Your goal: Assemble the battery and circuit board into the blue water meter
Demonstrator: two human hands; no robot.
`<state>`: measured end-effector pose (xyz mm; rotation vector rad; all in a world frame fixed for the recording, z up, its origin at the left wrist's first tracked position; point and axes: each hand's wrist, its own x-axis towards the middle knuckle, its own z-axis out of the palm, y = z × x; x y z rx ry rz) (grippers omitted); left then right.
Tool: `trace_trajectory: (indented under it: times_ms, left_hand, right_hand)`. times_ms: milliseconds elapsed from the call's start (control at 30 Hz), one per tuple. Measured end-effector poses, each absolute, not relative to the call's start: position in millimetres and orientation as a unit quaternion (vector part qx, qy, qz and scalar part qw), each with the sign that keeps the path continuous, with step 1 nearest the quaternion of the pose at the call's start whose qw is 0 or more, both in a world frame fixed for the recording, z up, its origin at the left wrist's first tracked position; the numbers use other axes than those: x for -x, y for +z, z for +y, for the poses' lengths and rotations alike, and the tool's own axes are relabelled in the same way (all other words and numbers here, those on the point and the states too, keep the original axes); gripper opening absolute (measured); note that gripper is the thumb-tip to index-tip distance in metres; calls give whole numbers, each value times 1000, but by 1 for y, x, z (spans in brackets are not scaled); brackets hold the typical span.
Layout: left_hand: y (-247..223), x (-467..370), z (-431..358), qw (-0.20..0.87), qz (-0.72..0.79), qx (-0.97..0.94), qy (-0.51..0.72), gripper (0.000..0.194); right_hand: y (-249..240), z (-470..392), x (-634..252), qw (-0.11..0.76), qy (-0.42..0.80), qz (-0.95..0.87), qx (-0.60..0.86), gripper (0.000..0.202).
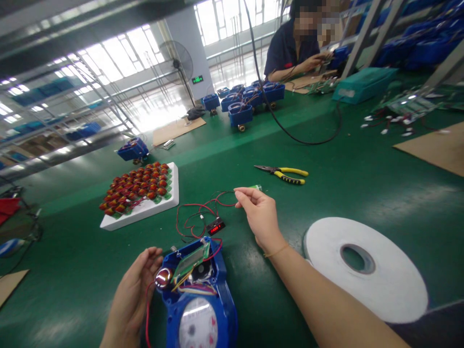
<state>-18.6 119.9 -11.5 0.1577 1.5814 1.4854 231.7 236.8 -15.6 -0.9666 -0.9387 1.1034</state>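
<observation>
A blue meter housing point(226, 299) with a round dial stands in front of me, its upper compartment uncovered. Inside show a tilted green circuit board point(192, 261), coloured wires and a battery with a dark red end point(164, 278). My left hand point(136, 280) is curled against the housing's left side, beside that battery; its thumb is hidden. Thumb and forefinger of my right hand point(259, 212) pinch the end of a thin wire point(227, 192). Red and black wires loop to a small display module point(216, 226) with lit red digits. Partly behind my right hand lies a green cylinder point(256, 187).
A white foam tray point(139, 216) of red-topped batteries stands left. Yellow-handled pliers point(284, 174) lie beyond my right hand, a large white tape roll point(326, 251) to its right. Several blue housings point(239, 114) stand farther back. A co-worker point(295, 48) sits across the table near circuit boards point(409, 104).
</observation>
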Motion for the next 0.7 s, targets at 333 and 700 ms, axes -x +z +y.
trace_trajectory:
  times_ms: [333,700]
  left_hand:
    - [-9,15,121,461,646,-62,606,24]
    - [-14,21,119,466,642,-79,604,23]
  right_hand:
    - [-18,237,-231,642,485,-417,424,26]
    - [-15,237,-232,646,484,-414,421,24]
